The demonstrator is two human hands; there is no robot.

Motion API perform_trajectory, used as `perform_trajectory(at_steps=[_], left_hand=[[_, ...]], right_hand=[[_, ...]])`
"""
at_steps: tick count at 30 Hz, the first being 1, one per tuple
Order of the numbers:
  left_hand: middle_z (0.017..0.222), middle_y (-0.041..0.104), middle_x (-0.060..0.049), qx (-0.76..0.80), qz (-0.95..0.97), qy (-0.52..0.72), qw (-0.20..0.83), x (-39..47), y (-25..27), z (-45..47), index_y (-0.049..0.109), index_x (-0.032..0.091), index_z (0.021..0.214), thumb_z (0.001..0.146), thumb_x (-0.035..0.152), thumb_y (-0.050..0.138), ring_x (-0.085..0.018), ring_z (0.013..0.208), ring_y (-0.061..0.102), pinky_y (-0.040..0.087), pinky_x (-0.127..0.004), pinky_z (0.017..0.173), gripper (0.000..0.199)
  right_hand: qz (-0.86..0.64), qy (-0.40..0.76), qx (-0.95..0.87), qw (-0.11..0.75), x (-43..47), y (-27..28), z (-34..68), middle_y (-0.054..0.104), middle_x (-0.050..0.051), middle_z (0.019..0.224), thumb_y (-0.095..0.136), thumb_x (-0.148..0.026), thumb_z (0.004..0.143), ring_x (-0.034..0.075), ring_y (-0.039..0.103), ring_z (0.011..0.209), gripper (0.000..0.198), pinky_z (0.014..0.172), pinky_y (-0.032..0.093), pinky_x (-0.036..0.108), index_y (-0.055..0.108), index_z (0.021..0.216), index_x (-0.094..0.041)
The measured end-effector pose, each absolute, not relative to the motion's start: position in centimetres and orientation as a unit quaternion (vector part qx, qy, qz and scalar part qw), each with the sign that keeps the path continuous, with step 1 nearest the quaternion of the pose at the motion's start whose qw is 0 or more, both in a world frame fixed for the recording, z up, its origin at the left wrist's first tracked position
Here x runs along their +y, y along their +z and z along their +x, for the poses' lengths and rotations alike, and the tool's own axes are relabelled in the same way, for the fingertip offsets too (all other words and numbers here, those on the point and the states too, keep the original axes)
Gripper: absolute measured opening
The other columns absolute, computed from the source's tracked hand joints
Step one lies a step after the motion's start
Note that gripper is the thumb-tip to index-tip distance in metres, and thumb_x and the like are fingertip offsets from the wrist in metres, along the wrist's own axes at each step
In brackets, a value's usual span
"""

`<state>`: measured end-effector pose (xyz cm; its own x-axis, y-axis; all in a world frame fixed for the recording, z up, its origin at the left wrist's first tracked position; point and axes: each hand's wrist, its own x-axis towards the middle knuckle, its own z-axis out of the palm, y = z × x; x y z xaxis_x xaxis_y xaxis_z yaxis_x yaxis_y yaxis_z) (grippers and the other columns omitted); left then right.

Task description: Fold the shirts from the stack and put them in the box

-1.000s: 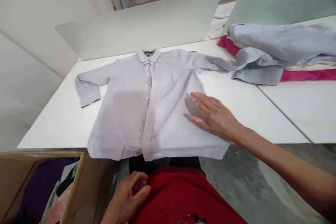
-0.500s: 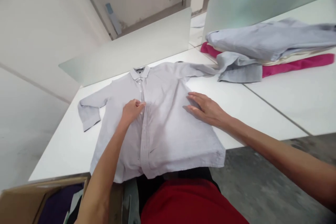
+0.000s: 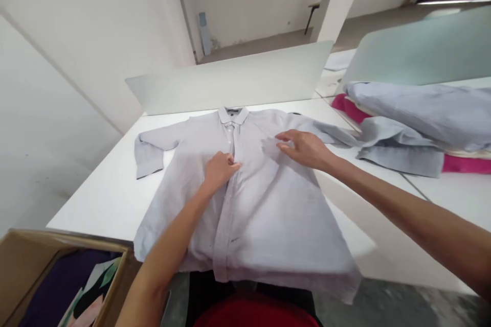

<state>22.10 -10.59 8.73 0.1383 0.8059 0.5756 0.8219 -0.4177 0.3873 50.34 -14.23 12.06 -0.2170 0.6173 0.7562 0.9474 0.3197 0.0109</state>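
A pale grey button-up shirt (image 3: 268,214) lies front up on the white table, collar at the far side and hem hanging over the near edge. My left hand (image 3: 221,168) is closed on the shirt's button placket below the collar, thumb and fingers pinching the cloth. Over the chest on the right side, my right hand (image 3: 303,149) hovers with fingers apart and nothing in it, casting a shadow on the fabric. One sleeve is folded down at the left; the other stretches right, towards a pile of clothes.
The pile of folded clothes (image 3: 429,112), grey and magenta, sits on the table (image 3: 103,184) at the right. A frosted divider (image 3: 238,82) runs along the back edge. At lower left stands a cardboard box (image 3: 34,250) holding dark purple and patterned cloth.
The camera view has shifted, so the shirt appears lower and further right. My left hand stays at the placket; my right hand has moved from the shirt's side edge inward over the chest.
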Motion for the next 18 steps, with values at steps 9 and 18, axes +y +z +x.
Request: perform_trajectory(at_steps=[9,18], left_hand=[[0.101,0.077,-0.005,-0.518,-0.773,-0.365,0.0,-11.3,7.6,22.1,0.075,0.021,0.096,0.093,0.034,0.066,-0.022,0.097,0.069,0.047,-0.031,0.082,0.016],[0.09,0.073,-0.003,-0.492,-0.792,-0.355,-0.066,-11.3,7.4,22.0,0.068,0.021,0.08,0.091,0.025,0.061,-0.019,0.085,0.064,0.039,-0.031,0.072,0.013]], right_hand=[[-0.583,-0.259,-0.737,0.222,-4.5,21.0,41.2,0.076,0.01,0.126,0.046,-0.027,0.098,0.032,0.068,0.121,0.052,0.101,0.052,0.043,0.065,0.146,-0.02],[-0.61,-0.255,-0.734,0.155,3.5,22.8,39.2,0.07,0.016,0.136,0.053,-0.026,0.095,0.033,0.066,0.124,0.055,0.102,0.052,0.044,0.062,0.149,-0.022]])
